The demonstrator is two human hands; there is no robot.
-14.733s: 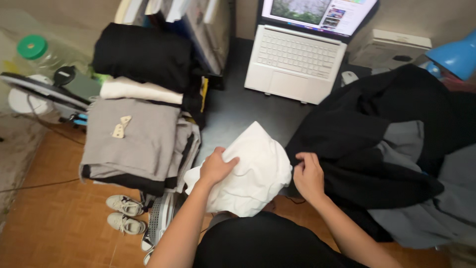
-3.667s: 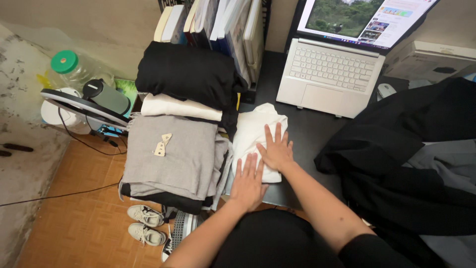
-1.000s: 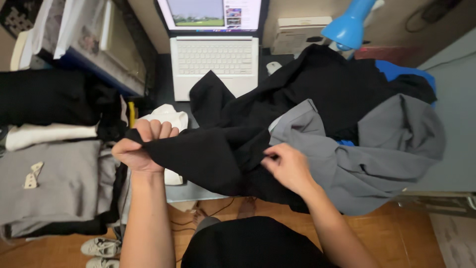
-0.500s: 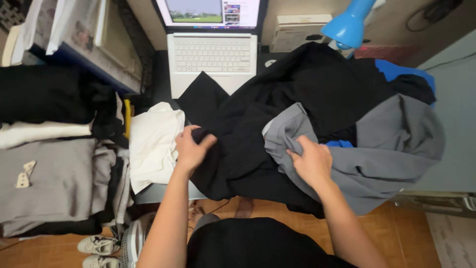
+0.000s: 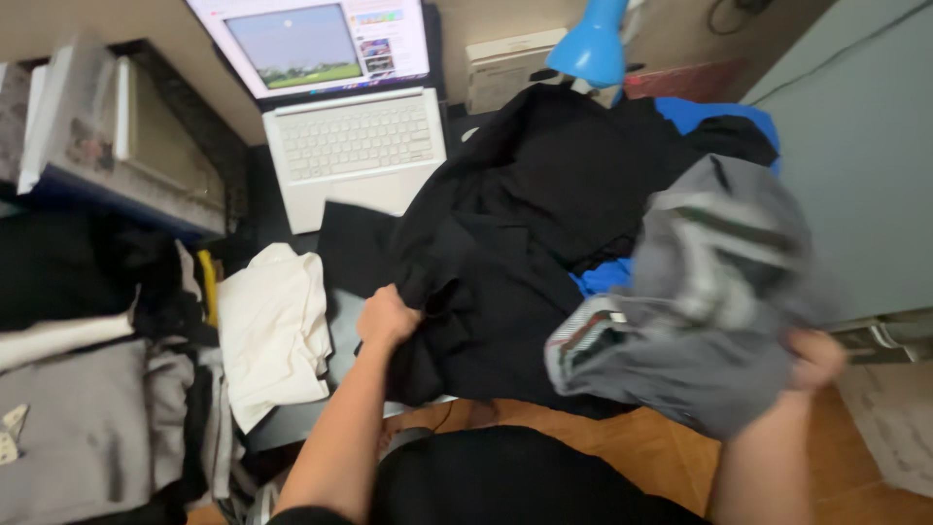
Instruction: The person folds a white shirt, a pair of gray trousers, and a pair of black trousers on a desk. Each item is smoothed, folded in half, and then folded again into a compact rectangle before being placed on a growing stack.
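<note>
My left hand [image 5: 386, 316] grips the edge of a black garment [image 5: 505, 233] that lies heaped across the dark desk [image 5: 340, 321]. Off to the right, my right hand [image 5: 814, 358] is closed on a grey garment [image 5: 700, 321] and holds it lifted, blurred by motion. A bit of blue cloth [image 5: 607, 277] shows under the two. A folded white shirt [image 5: 274, 331] lies on the desk just left of my left hand.
An open white laptop [image 5: 350, 146] stands at the back of the desk, with a blue lamp [image 5: 593, 49] and a white box [image 5: 510, 63] beside it. Books [image 5: 87, 136] and stacked folded clothes [image 5: 78, 428] fill the left side. Wooden floor [image 5: 641, 447] lies below.
My right hand has pulled the grey garment up and to the right, off the pile. My left hand stays on the black garment. The view has tilted.
</note>
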